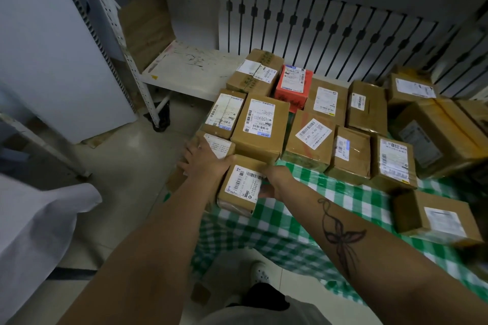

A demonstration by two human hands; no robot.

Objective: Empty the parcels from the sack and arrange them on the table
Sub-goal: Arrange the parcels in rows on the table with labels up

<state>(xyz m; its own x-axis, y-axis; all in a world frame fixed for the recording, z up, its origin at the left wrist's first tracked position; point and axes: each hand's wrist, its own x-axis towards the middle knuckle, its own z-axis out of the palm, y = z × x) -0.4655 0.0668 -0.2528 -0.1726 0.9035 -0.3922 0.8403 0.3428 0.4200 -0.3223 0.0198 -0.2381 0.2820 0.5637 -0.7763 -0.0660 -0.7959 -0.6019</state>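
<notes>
At the far left a white cloth (39,219) hangs slack above the pale tiled floor (126,166), which lies open between it and the table's left edge. Behind that gap stand a flat white panel (52,47), a perforated metal upright (126,55) and a scuffed white shelf (184,66).

The table (330,192) wears a green and white checked cover that drapes over its near edge. The near strip of the cover has room on it. Toward the back, brown cardboard parcels (311,137) with white printed labels sit packed side by side, one red box (291,87) among them, in front of a ribbed white radiator (343,21). One taped box (435,219) lies apart near the right front.

The left hand (203,159) lies flat on a small box (220,146) at the table's left edge, fingers straight and spread, reaching past its left side, holding nothing. Its thumb lies against the near box (241,186), smooth brown card under glossy tape, which sits at the table's left near corner touching the parcels behind it. The right hand (274,182) grips that box's right side, fingers curled against it, and its forearm bears a dark tattoo (340,235)
</notes>
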